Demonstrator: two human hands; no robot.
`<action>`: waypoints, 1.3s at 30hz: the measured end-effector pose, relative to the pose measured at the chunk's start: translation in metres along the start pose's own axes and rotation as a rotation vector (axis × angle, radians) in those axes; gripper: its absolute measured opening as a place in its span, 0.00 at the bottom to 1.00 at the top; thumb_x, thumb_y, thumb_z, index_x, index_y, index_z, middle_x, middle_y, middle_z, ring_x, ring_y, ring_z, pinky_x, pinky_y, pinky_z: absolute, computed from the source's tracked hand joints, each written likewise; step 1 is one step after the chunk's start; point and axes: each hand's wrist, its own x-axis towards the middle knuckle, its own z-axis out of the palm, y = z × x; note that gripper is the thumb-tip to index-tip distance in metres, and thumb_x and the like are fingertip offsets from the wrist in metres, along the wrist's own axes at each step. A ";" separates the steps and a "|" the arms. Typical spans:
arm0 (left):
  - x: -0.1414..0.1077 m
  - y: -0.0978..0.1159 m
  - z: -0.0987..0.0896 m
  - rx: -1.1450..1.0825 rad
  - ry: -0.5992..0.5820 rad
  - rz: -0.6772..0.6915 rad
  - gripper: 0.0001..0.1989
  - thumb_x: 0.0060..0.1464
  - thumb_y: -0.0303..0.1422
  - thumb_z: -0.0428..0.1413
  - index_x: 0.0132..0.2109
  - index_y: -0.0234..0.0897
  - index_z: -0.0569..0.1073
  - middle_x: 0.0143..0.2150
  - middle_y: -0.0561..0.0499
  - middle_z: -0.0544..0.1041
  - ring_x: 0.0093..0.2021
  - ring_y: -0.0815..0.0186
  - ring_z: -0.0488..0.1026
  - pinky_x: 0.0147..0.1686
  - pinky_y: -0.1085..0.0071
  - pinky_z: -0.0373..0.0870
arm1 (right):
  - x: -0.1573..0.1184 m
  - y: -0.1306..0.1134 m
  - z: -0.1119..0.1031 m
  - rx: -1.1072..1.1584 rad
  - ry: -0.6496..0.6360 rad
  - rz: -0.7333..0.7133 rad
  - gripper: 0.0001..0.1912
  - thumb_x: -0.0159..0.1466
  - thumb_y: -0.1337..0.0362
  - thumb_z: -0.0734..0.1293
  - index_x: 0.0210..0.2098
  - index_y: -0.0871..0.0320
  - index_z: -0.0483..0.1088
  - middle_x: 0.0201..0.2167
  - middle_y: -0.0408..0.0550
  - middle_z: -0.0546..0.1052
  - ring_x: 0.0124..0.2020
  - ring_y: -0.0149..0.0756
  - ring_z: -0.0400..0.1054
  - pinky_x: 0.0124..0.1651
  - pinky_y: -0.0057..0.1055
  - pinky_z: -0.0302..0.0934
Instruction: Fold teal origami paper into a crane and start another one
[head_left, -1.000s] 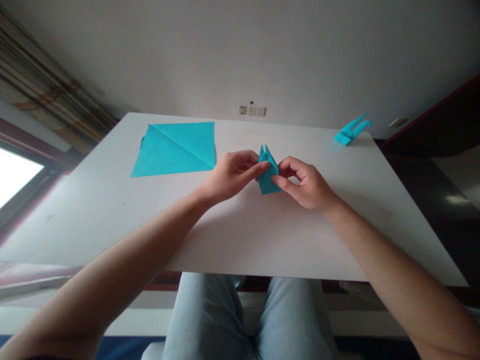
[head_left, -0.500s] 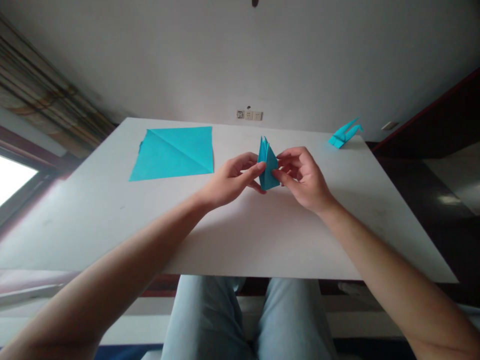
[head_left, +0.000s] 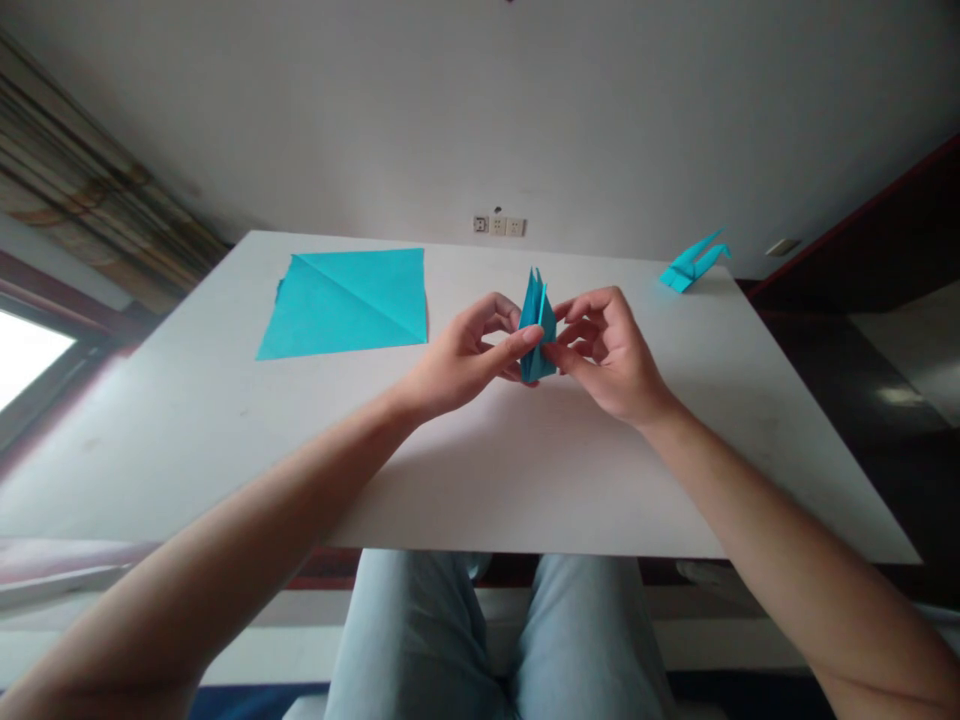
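The folded turquoise paper [head_left: 537, 330] is pinched upright between the part-curled fingertips of the left hand [head_left: 457, 360] and right hand [head_left: 611, 355], its layers held apart. A creased square sheet [head_left: 345, 305] and paper crane [head_left: 690, 265] lie on the table [head_left: 525, 470].

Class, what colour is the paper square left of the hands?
The paper square is plain turquoise, best seen in the head view.

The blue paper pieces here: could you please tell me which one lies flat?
The square sheet at left lies flat, unlike the folded crane at right and the folded piece between the hands.
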 end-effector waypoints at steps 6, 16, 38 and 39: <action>0.000 0.000 0.001 -0.014 -0.037 -0.005 0.39 0.59 0.64 0.86 0.46 0.41 0.74 0.42 0.53 0.86 0.38 0.65 0.89 0.43 0.69 0.92 | -0.001 -0.009 -0.003 0.016 -0.098 -0.018 0.20 0.74 0.41 0.89 0.52 0.44 0.85 0.52 0.45 0.85 0.49 0.42 0.82 0.41 0.37 0.76; -0.001 0.002 0.002 -0.008 -0.028 0.047 0.36 0.56 0.58 0.90 0.44 0.42 0.78 0.43 0.53 0.84 0.39 0.66 0.86 0.41 0.70 0.86 | -0.004 -0.015 0.004 -0.076 -0.138 -0.019 0.31 0.63 0.53 0.94 0.59 0.42 0.81 0.56 0.45 0.85 0.54 0.48 0.84 0.49 0.43 0.82; -0.005 -0.004 -0.003 0.332 0.098 0.253 0.18 0.72 0.48 0.79 0.52 0.44 0.83 0.55 0.47 0.87 0.52 0.60 0.89 0.62 0.58 0.92 | -0.003 0.000 0.004 -0.220 -0.018 -0.138 0.16 0.81 0.40 0.79 0.53 0.42 0.88 0.53 0.53 0.82 0.55 0.52 0.80 0.47 0.45 0.85; -0.005 -0.004 -0.003 0.355 0.114 0.266 0.18 0.72 0.48 0.79 0.51 0.44 0.84 0.55 0.46 0.87 0.53 0.59 0.89 0.64 0.57 0.91 | -0.002 -0.001 0.004 -0.225 -0.017 -0.139 0.16 0.81 0.40 0.80 0.52 0.43 0.87 0.51 0.52 0.82 0.54 0.52 0.80 0.47 0.45 0.84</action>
